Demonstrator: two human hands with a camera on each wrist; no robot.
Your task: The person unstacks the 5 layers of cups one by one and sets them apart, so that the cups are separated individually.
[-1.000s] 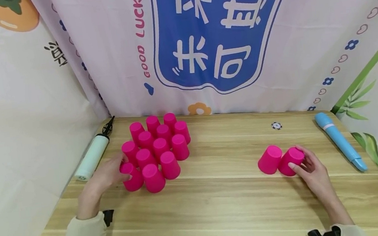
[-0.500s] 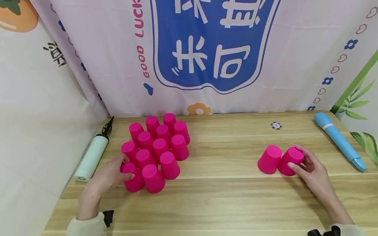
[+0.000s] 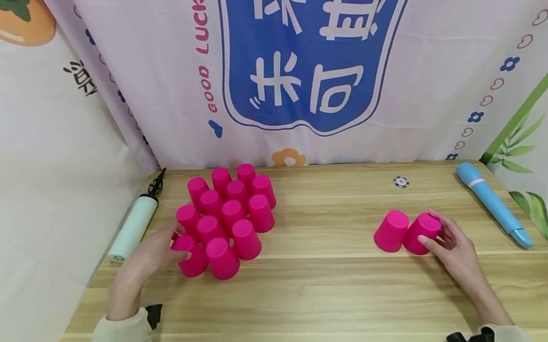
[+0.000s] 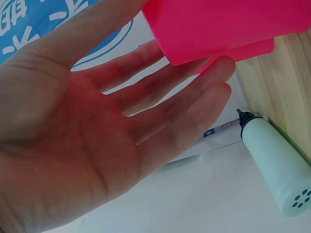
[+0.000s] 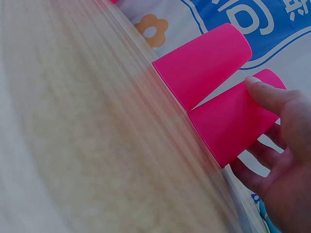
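Observation:
On the left of the table, upside-down pink plastic cups (image 3: 234, 217) stand in a tight cluster. My left hand (image 3: 153, 254) is at the front-left cup (image 3: 194, 260), thumb on its near side and fingers reaching behind it. In the left wrist view that cup (image 4: 228, 29) sits between thumb and fingers, and the fingertips behind are partly hidden. Over on the right, my right hand (image 3: 453, 249) grips an upturned pink cup (image 3: 419, 234), thumb on the front and fingers round the far side. Another pink cup (image 3: 391, 232) stands against it, their rims meeting in the right wrist view.
A mint-green hand pump (image 3: 134, 228) with a black nozzle lies along the left edge. Near the back right is a small poker chip (image 3: 401, 182). A blue pump-like tube (image 3: 493, 204) lies by the right edge. Printed curtains (image 3: 167, 93) hang behind the wooden table (image 3: 312, 314).
The front-left cup shifts slightly right and then back left under my left hand. My right hand and its two cups stay where they were.

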